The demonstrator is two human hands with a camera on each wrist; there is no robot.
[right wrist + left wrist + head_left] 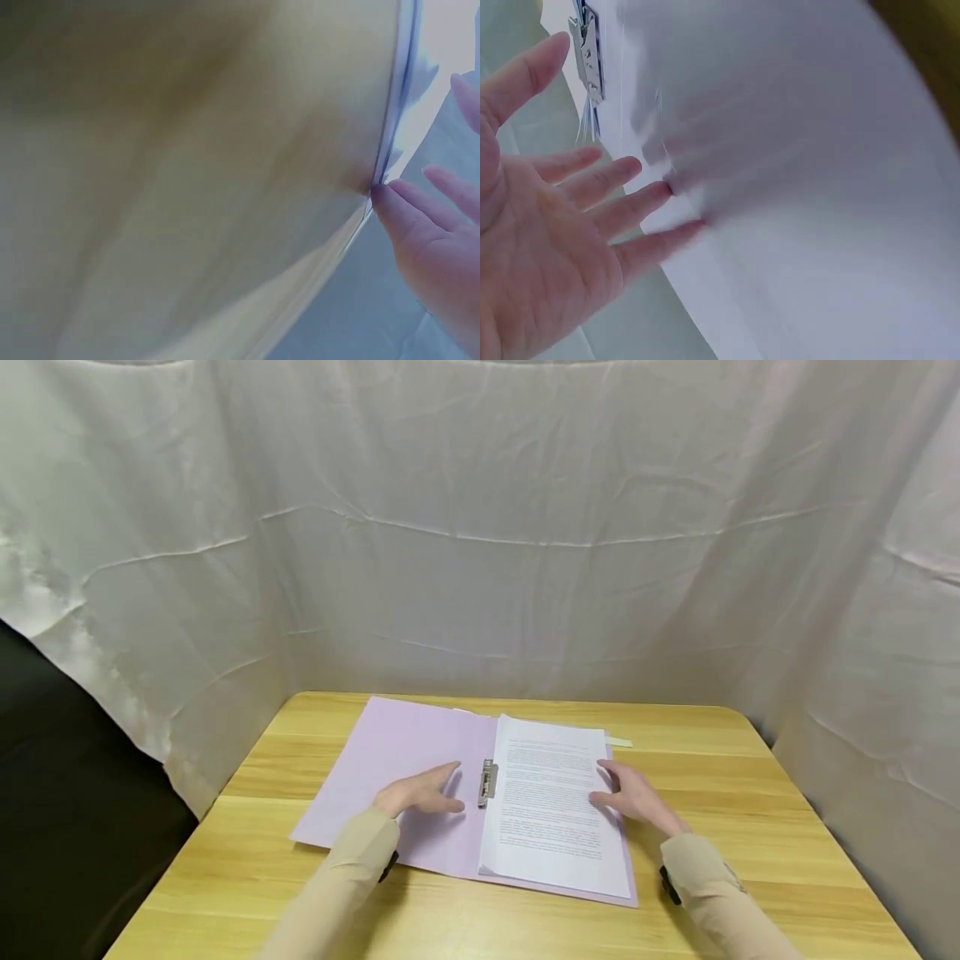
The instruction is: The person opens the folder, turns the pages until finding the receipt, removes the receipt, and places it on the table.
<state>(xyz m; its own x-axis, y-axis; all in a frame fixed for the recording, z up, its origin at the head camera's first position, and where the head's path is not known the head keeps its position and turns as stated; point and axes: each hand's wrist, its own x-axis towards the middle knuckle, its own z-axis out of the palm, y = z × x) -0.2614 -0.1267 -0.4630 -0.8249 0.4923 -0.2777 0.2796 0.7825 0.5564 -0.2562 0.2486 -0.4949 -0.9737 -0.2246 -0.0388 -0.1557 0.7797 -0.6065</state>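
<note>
A light purple folder (390,743) lies spread open on the table, with a metal clip (487,783) beside its fold. On its right half rests a stack of printed white sheets (551,810). My left hand (420,793) is over the left cover, fingers spread and thumb apart, holding nothing. In the left wrist view, its little and ring fingertips (694,226) come right at the cover's surface. At the right edge of the sheets is my right hand (633,789), its thumb and index finger reaching over the paper. The right wrist view shows fingertips (382,195) against the folder's edge.
A small pale yellow tab (618,742) sticks out at the folder's upper right edge. The wooden table (735,827) extends around the folder. Light grey curtains (525,593) hang behind and at the sides, with a dark area (67,810) at the left.
</note>
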